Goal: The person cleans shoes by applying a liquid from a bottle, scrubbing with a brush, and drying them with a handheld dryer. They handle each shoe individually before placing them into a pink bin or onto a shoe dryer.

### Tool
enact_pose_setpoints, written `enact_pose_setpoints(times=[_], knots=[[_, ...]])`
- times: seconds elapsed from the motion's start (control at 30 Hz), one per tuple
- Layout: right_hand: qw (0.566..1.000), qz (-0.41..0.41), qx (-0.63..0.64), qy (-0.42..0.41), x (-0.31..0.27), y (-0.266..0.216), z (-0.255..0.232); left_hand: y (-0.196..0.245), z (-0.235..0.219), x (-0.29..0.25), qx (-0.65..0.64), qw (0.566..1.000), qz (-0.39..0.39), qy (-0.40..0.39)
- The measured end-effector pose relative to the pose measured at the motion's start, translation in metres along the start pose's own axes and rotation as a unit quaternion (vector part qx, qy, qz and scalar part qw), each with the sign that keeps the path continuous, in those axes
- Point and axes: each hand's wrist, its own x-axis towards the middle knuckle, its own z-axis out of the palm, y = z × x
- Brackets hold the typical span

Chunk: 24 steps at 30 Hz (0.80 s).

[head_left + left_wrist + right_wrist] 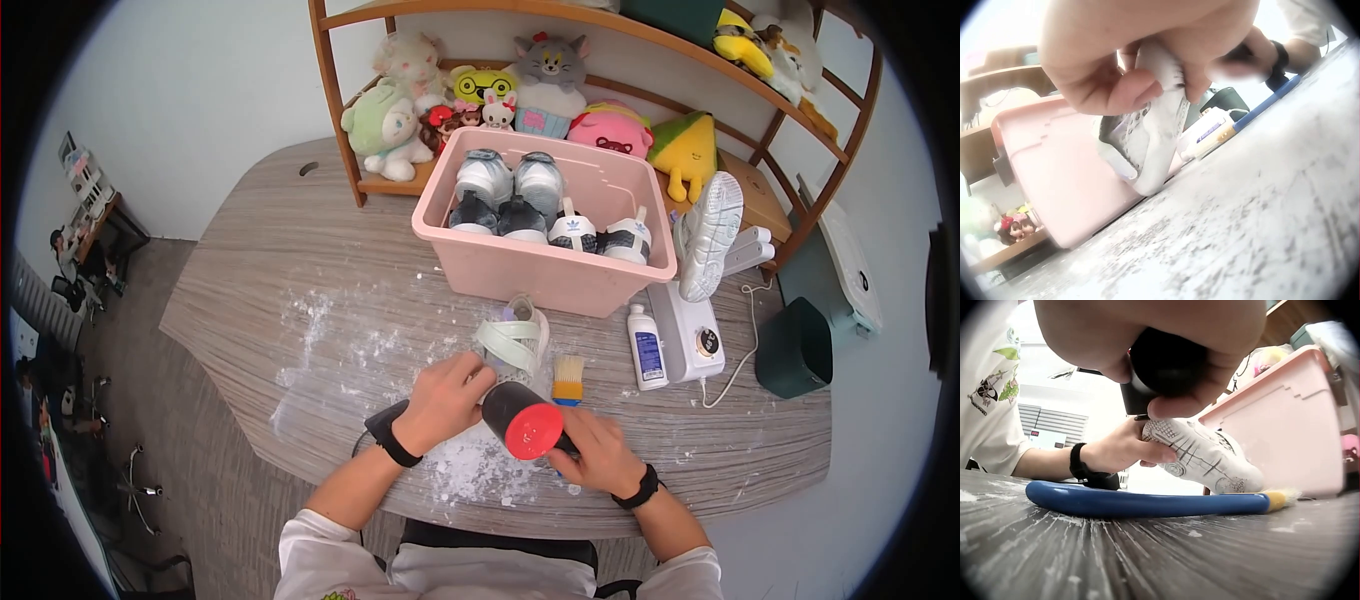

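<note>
A white shoe with pale straps (508, 345) tilts on the table, its near end gripped by my left hand (445, 402). The left wrist view shows that hand's thumb and fingers (1132, 90) pinching the shoe (1154, 144). My right hand (605, 455) is wrapped round the handle of a black, dryer-like tool with a round red end (534, 431), held close to the shoe. Seen from the right wrist, the dark handle (1169, 362) lies within the curled fingers (1188, 403), and the shoe's sole (1194, 453) faces this view.
White powder (475, 475) is scattered over the table. A brush (568, 380) lies right of the shoe. Behind stands a pink bin (530, 275) holding several shoes. A white bottle (647, 348), a white device (688, 335) holding an upright shoe, and a dark green bin (795, 348) are at right.
</note>
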Motion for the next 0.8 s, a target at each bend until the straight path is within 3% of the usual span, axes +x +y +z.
enact_pose_setpoints(times=[0.07,0.17,0.23,0.33,0.47,0.53,0.77,0.8], knots=[[1.0,-0.01,0.002,0.014,-0.003,0.005,-0.001,0.0,-0.001,0.002,-0.002,1.0,0.003,-0.001],[0.999,0.024,-0.019,0.034,-0.008,0.012,-0.001,-0.004,-0.004,0.0,-0.035,0.999,-0.017,-0.005],[0.994,0.094,0.022,0.055,-0.01,0.016,0.001,-0.005,-0.006,0.001,-0.049,0.998,-0.045,-0.011],[0.986,0.135,0.059,0.079,-0.007,0.019,0.002,-0.009,-0.006,0.0,-0.071,0.996,-0.057,-0.004],[0.981,0.152,0.052,0.106,-0.006,0.025,0.003,-0.01,-0.008,0.0,-0.093,0.993,-0.068,-0.015],[0.966,0.225,0.06,0.112,-0.006,0.027,0.002,-0.009,-0.006,-0.001,-0.13,0.986,-0.091,-0.039],[0.943,0.307,0.049,0.122,-0.004,0.035,-0.003,-0.01,-0.004,0.0,-0.19,0.975,-0.104,-0.036],[0.927,0.35,0.076,0.111,-0.005,0.037,-0.003,-0.011,-0.005,0.001,-0.203,0.973,-0.106,-0.037]])
